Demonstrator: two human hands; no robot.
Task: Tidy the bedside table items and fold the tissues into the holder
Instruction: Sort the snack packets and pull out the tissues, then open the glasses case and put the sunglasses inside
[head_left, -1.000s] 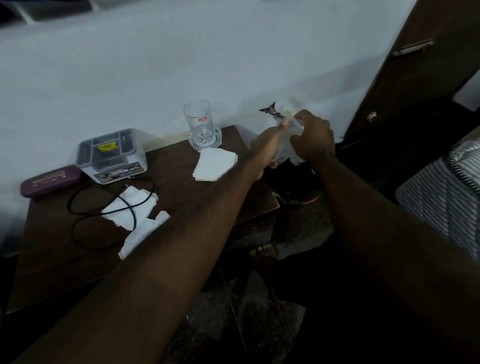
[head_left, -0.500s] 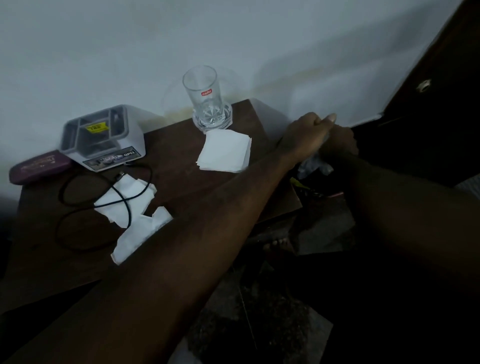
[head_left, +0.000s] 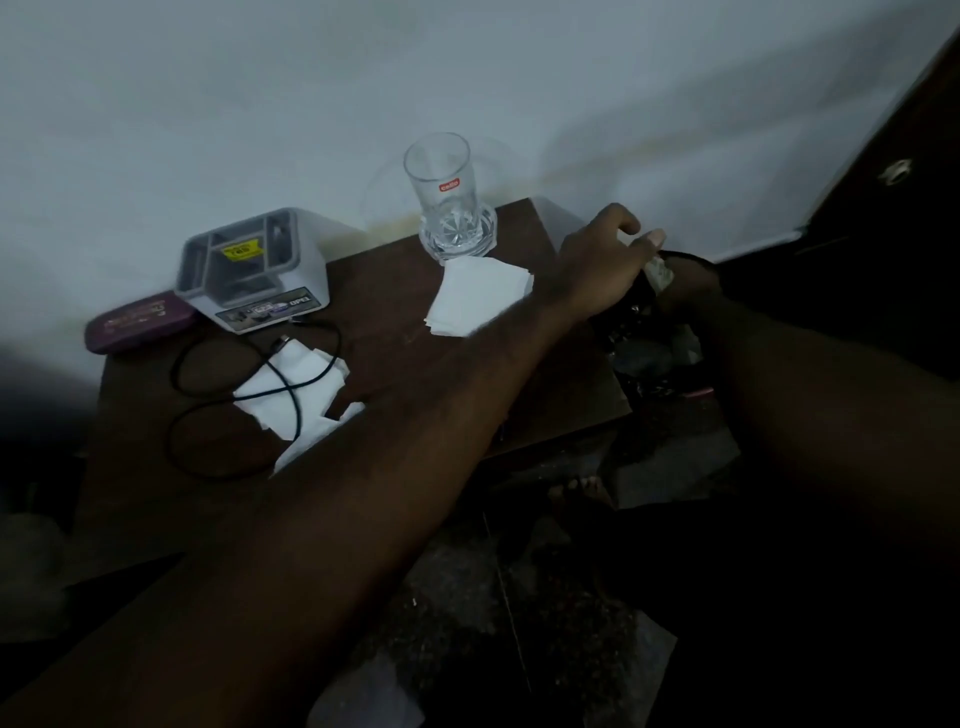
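Since the tissues (head_left: 480, 296) are limp and tear easily, pinch the stack's edge. Your left hand (head_left: 597, 260) hangs slack and empty; I cannot tell your right hand (head_left: 693, 286) grip.

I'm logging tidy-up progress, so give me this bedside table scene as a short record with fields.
table: dark wood
glass: upright, back edge
folded tissues: stack in front of glass
loose tissues: crumpled, front left
cable: black, looped over loose tissues
holder: grey, back left, yellow sticker inside
case: purple, left of holder
left hand: past table's right edge, grip unclear
right hand: beside it in shadow, grip unclear
scrap: pale, crumpled, between both hands
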